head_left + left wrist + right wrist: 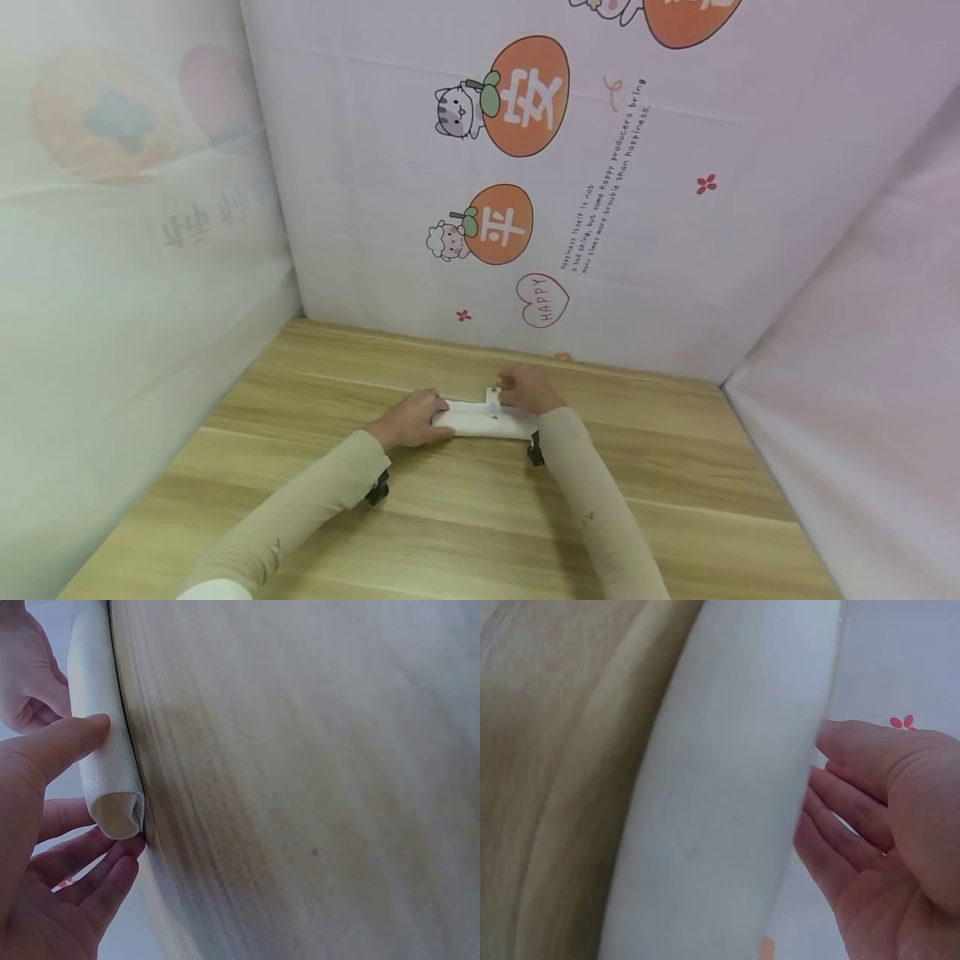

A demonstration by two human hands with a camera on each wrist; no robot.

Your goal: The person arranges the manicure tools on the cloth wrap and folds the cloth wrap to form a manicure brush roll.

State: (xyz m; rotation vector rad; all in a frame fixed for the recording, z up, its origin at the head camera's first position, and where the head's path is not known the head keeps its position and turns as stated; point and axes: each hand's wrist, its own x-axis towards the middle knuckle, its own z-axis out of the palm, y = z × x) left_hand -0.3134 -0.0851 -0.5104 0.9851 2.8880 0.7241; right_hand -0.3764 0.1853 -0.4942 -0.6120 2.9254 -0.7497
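Observation:
A white, fabric-like roll (480, 425) lies crosswise on the wooden table, with a short white strap (492, 398) with small metal snaps rising from its far side. My left hand (412, 418) grips the roll's left end. In the left wrist view, its thumb presses on top and its fingers lie under the open, hollow end of the roll (105, 772). My right hand (528, 389) is behind the roll's right part, thumb and fingers drawn together at the strap's right edge. In the right wrist view, the roll (720, 787) hides those fingertips.
Wood-grain tabletop (450, 517) extends around the roll. A printed white cloth wall (360, 208) rises close behind it, and plain cloth sides (862, 333) stand to the left and right. Small black devices (377, 487) sit at both wrists.

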